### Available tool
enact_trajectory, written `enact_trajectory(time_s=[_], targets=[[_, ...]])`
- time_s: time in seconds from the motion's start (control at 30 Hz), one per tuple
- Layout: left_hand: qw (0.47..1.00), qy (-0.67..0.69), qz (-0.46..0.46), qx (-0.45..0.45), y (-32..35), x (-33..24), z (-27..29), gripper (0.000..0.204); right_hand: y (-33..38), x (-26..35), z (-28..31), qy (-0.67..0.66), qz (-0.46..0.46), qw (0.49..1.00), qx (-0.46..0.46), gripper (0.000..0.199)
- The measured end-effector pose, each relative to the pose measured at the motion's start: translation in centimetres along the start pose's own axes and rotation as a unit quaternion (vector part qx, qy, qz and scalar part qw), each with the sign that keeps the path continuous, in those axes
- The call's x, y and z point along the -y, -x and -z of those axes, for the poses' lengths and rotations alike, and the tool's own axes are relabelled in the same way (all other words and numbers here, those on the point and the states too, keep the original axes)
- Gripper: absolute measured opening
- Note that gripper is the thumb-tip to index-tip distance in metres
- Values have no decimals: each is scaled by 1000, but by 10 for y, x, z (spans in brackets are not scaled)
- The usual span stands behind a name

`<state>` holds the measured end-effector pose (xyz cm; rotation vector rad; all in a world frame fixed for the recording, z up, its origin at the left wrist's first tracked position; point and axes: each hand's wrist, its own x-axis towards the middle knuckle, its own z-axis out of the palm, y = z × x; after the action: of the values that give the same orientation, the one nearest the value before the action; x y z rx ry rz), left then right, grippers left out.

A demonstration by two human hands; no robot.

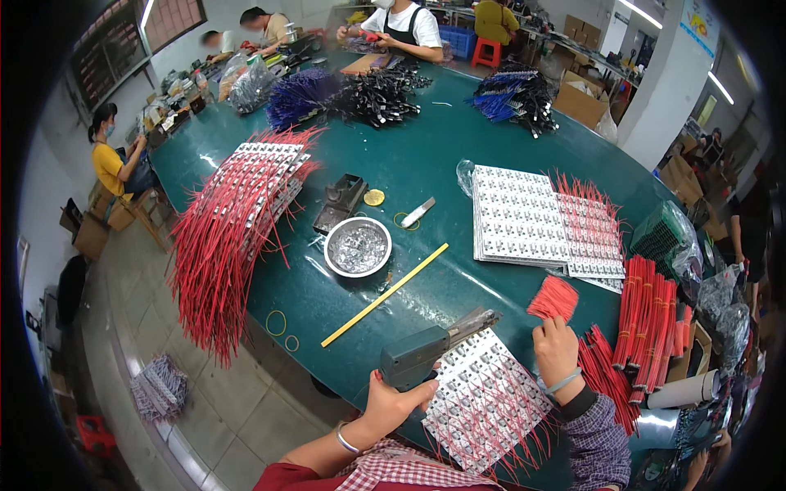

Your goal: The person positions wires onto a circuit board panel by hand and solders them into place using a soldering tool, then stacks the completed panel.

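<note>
My left hand [391, 403] grips a grey soldering gun [426, 349] whose tip points up and to the right over a white panel of small circuit boards [490, 401] with red wires soldered on. My right hand [556, 349] holds a small bundle of short red wires [553, 297] just above the panel's far right corner. Both hands work at the near edge of the dark green table [426, 155].
A metal bowl of solder scraps [358, 246], a yellow stick [385, 295], a stack of white panels [516, 214], bundled red wires [648, 314] and a large wired panel pile [237, 213] lie around. Other people sit at the far and left sides.
</note>
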<state>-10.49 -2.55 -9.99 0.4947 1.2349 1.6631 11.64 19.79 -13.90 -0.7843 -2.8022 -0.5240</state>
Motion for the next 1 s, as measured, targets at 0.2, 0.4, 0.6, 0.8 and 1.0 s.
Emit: enact_trajectory(time_s=[0.2,0.4,0.6,0.8,1.0], targets=[[1000,-10,-9,6,5,2,6,27,6,3,1,8,1,1000,-17,6],[999,33,-23,9,9,4,5,32,11,2,5,11,-6,1000,4,6],[998,27,-50,-12,11,6,5,40,12,6,7,-109,-48,991,-61,9],[999,33,-5,-16,-6,18,7,46,9,23,11,-262,-127,951,-103,13],[1000,-24,2,-17,-8,16,0,35,11,33,12,-322,-131,930,-123,15]])
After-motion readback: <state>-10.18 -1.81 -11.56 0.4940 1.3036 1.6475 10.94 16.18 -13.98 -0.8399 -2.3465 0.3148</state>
